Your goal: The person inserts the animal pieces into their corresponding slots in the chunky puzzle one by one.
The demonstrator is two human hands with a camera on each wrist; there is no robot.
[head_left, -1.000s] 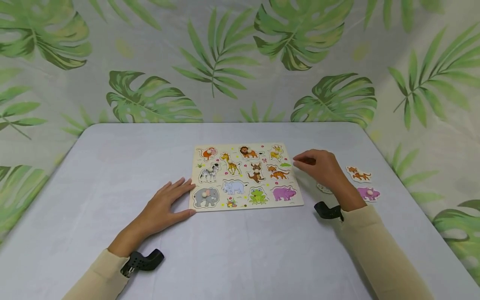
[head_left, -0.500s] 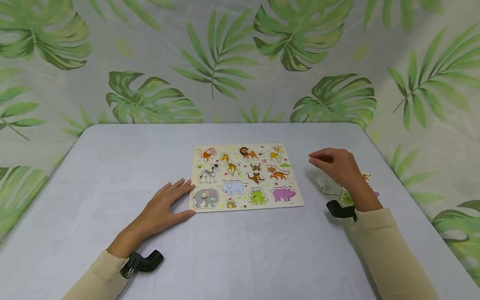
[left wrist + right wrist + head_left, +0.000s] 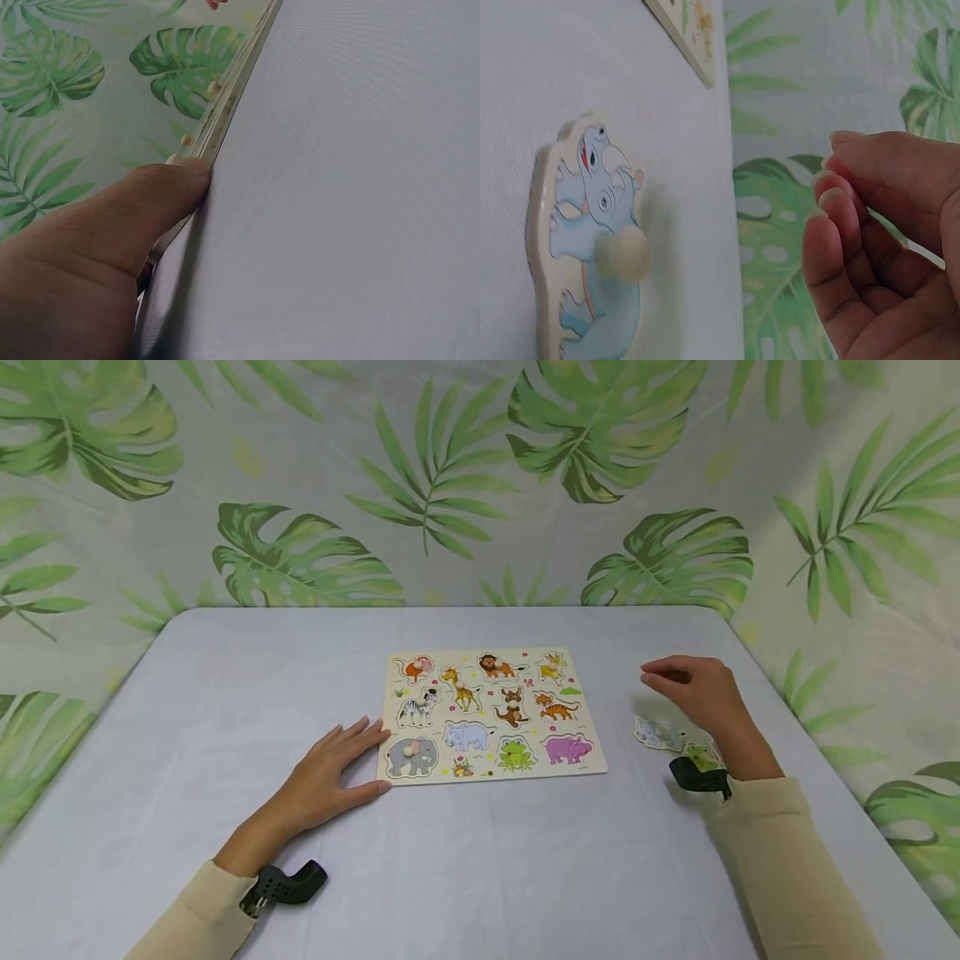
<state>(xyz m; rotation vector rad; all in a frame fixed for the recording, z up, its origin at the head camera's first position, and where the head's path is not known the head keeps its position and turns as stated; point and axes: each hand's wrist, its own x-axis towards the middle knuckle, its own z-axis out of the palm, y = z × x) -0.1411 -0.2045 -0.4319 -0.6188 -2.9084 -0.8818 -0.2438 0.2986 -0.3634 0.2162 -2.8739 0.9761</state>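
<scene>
From where I stand, the puzzle board (image 3: 483, 760) lies flat on the desk (image 3: 480, 860), the left hand (image 3: 318, 777) spread against its left edge. The right hand (image 3: 701, 693), loosely curled, fingertips near thumb, hangs unladen near the rhino piece (image 3: 657, 733).

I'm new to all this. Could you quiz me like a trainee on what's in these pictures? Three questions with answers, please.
1. True or false: the right hand is holding nothing.
2. In the right wrist view, which animal is pictured on the loose piece with the round knob? A) lion, B) rhino, C) giraffe.
3. Fill in: as the head view shows it, the left hand touches the ____ edge of the animal board.

Key: 1. True. 2. B. 3. Left.
</scene>
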